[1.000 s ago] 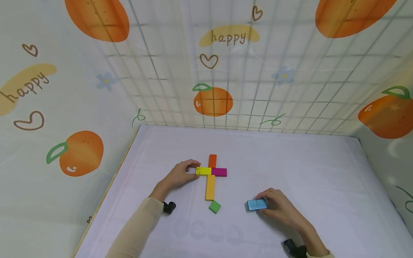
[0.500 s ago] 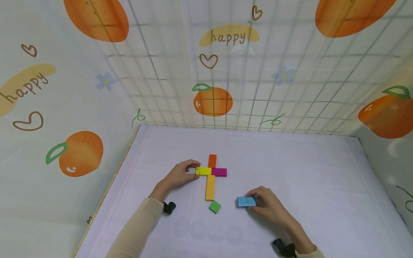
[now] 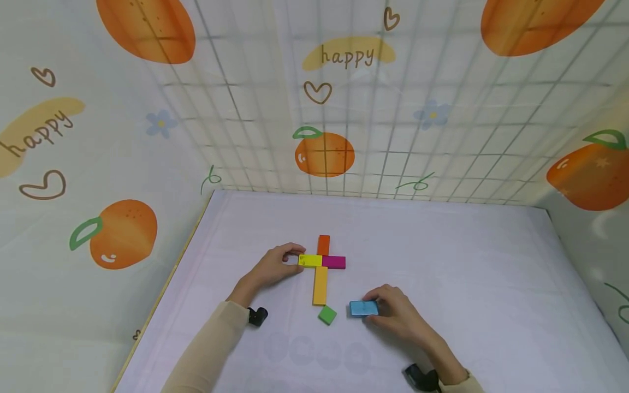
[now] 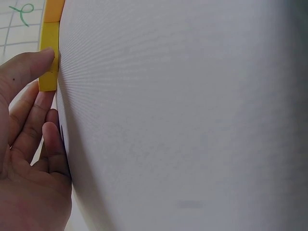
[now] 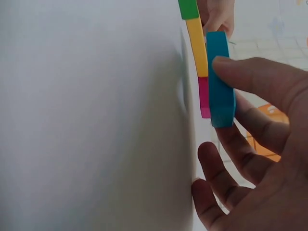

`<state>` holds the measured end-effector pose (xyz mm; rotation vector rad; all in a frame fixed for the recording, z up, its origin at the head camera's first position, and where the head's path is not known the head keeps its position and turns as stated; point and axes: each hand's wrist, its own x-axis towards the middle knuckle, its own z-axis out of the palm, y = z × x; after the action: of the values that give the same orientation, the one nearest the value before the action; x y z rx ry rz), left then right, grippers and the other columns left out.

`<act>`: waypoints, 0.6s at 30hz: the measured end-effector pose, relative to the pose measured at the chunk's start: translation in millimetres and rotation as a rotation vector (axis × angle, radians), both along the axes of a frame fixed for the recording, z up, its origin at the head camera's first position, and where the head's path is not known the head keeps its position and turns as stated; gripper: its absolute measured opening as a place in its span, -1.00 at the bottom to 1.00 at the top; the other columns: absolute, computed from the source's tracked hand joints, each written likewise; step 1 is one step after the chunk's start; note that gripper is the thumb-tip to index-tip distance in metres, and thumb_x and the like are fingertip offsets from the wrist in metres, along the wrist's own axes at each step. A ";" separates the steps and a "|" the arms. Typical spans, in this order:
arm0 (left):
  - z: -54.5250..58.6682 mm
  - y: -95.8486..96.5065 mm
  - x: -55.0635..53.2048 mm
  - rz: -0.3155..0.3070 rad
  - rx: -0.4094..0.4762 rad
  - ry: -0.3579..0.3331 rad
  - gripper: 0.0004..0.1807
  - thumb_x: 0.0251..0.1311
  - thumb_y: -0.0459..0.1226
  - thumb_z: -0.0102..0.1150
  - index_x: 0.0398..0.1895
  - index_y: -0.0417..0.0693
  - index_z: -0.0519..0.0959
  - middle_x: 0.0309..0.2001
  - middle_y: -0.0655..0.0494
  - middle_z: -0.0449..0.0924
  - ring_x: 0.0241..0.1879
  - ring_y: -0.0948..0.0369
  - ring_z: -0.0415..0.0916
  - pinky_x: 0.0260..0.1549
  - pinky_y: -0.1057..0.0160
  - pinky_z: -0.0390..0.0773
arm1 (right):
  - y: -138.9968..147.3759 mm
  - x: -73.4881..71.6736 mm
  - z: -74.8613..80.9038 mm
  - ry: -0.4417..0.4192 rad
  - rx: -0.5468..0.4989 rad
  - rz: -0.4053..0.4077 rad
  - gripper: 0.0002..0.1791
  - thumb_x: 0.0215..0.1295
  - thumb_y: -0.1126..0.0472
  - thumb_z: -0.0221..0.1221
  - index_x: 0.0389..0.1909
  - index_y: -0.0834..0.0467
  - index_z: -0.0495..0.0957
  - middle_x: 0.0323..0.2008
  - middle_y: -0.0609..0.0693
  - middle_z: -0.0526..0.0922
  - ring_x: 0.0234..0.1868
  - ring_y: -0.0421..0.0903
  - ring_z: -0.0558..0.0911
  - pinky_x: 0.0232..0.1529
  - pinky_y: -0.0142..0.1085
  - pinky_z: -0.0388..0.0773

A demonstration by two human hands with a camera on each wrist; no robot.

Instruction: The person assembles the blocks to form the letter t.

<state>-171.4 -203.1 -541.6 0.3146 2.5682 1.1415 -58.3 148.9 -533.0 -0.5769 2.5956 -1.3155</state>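
Note:
My left hand (image 3: 271,268) pinches the left end of a yellow block (image 3: 310,261) between thumb and fingers; in the left wrist view the thumb lies on the side of that block (image 4: 49,57). A magenta block (image 3: 333,262) lies end to end with it on the right. Above them is an orange-red block (image 3: 324,245), below them a longer amber block (image 3: 320,285), forming a cross. A green block (image 3: 327,315) lies turned at the amber block's lower end. My right hand (image 3: 399,315) grips a blue block (image 3: 363,309), held just right of the green one.
The blocks lie on a white-covered table (image 3: 467,262). A printed curtain (image 3: 255,109) with oranges hangs behind it over a wire grid. Black wrist cameras sit on the left wrist (image 3: 257,316) and right wrist (image 3: 421,376).
My right hand has moved left with the blue block, bringing it closer to the green block. My left hand and the blocks of the cross have stayed in place.

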 end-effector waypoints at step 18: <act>-2.8 -0.1 0.2 0.009 -0.006 0.004 -0.52 0.19 -0.16 0.42 0.18 0.32 0.56 0.08 0.38 0.59 0.14 0.22 0.41 0.18 0.14 0.41 | -20.4 7.7 -0.2 -0.007 0.025 0.063 -0.59 0.06 0.21 0.50 -0.06 -0.05 0.61 -0.14 -0.26 0.57 -0.07 -0.15 0.45 0.00 -0.13 0.43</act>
<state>-171.1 -203.3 -544.4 0.3045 2.5779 1.1376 -50.7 128.5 -533.1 -0.6438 2.5623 -1.2617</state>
